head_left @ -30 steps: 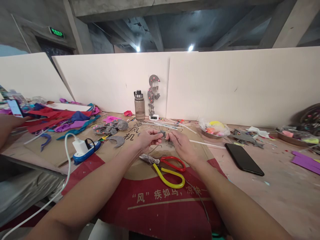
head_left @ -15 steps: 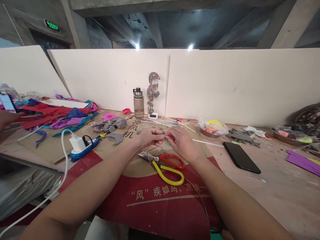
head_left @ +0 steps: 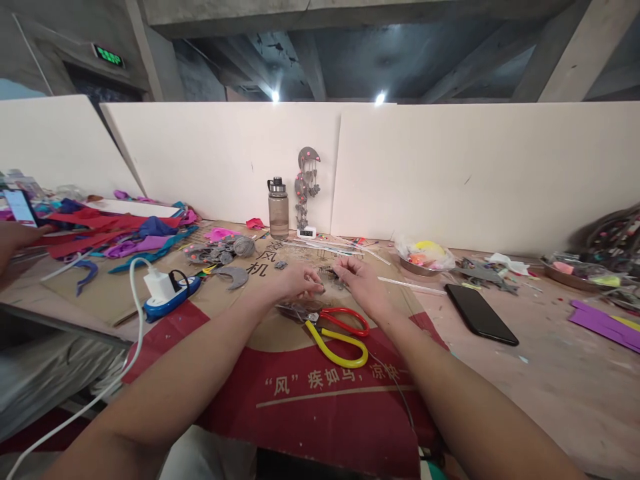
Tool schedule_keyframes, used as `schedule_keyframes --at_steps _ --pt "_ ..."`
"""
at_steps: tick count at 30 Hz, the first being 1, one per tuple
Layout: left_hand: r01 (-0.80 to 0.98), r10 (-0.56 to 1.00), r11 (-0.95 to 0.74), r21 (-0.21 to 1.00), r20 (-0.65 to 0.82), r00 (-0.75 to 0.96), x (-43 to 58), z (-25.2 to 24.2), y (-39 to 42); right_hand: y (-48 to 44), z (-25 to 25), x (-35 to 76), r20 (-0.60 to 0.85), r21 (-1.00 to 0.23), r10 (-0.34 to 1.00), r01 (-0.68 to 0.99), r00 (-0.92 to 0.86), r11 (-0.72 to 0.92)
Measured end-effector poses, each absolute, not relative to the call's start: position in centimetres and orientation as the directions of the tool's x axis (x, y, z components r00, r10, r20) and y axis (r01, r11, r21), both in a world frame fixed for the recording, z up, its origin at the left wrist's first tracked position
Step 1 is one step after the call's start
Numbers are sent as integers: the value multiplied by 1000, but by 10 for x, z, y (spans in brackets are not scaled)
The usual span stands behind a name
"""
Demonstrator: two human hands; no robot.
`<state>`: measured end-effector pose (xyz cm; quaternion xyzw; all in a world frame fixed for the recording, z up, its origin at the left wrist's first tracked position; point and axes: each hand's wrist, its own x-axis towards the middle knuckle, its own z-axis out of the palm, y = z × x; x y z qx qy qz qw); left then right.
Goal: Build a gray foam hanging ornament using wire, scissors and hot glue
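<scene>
My left hand (head_left: 300, 281) is closed in a pinch above the cardboard sheet (head_left: 320, 427). A small dark bit shows at its fingertips, too small to name. My right hand (head_left: 359, 283) is a short way to the right, thumb and fingers pinched together; what lies between them I cannot make out. Just below both hands lie scissors (head_left: 345, 361) with one red and one yellow handle, blades pointing left. A thin grey cord (head_left: 400, 387) runs from beside the handles toward the front edge. A small grey piece (head_left: 281, 265) rests left of my left hand.
A grey crescent (head_left: 234, 276), a yarn ball (head_left: 245, 246) and a blue power strip (head_left: 173, 301) are at left. Behind stand a bottle (head_left: 279, 210) and a hanging ornament (head_left: 307, 180). A black phone (head_left: 481, 313) lies right. Another person's hand (head_left: 20, 237) shows far left.
My hands were together at a small grey piece; now they are apart. The left fingertips have dropped a little lower, over the scissor blades' side. The view has shifted slightly.
</scene>
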<state>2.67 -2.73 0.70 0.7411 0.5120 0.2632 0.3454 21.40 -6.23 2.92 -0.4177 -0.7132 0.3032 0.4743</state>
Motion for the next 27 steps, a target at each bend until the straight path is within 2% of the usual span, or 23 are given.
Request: schedule_keyframes --at_steps 2,4,6,8,12,16,21,27 --pt "682 936 -315 660 96 338 26 8 -28 -61 26 212 352 -877 911 263 -215 401" --pt "712 924 -383 589 222 312 27 12 -28 -60 23 211 326 -895 921 245 -214 373" --pt "663 895 -440 606 357 267 29 16 -29 -58 21 210 318 -902 928 239 -195 360" --pt "549 865 -496 673 443 237 32 18 -30 -55 19 210 321 -907 930 223 -180 356" --pt "278 863 -485 829 404 302 39 19 -37 -50 12 209 336 -921 926 148 -174 361" --pt "154 868 -444 883 381 318 42 18 -41 -46 6 209 341 -926 927 114 -155 359" --pt "135 866 -439 888 378 327 42 18 -38 -47 4 210 381 -893 907 181 -177 411" --pt "233 842 -433 871 298 449 39 20 -40 -54 4 208 474 -824 858 245 -199 511"
